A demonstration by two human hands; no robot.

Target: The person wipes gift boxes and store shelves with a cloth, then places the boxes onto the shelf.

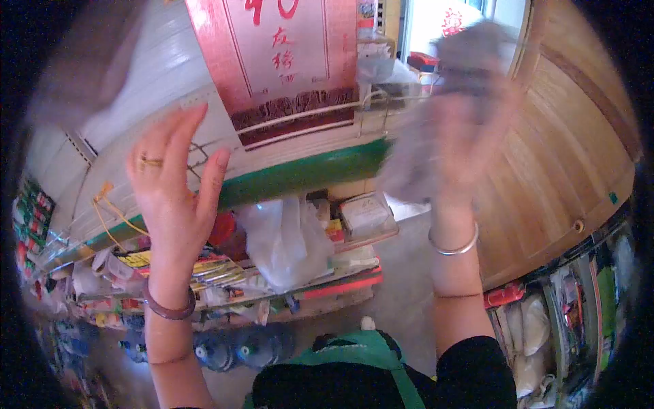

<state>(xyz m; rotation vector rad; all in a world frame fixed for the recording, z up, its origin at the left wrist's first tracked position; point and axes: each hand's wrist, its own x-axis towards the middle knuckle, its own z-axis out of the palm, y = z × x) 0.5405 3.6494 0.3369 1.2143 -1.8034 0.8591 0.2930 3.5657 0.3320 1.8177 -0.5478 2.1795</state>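
My left hand (170, 174) is raised on the left side of the head view, fingers apart and slightly curved, with nothing in it. It has a ring on one finger and a dark bracelet at the wrist. Up on the right, my right hand (466, 143) is smeared by motion and wears a silver bangle (455, 247). A grey cloth (409, 160) is in that hand, hanging to its left and showing above the fingers as well. The exact grip of the fingers is blurred.
A red and pink box with writing (279, 61) stands ahead behind a metal rail. Below are a plastic bag (283, 245), a white box (368, 215) and crowded shelves. Large blue water bottles (262, 346) stand low on the left. A wooden panel (558, 163) rises at right.
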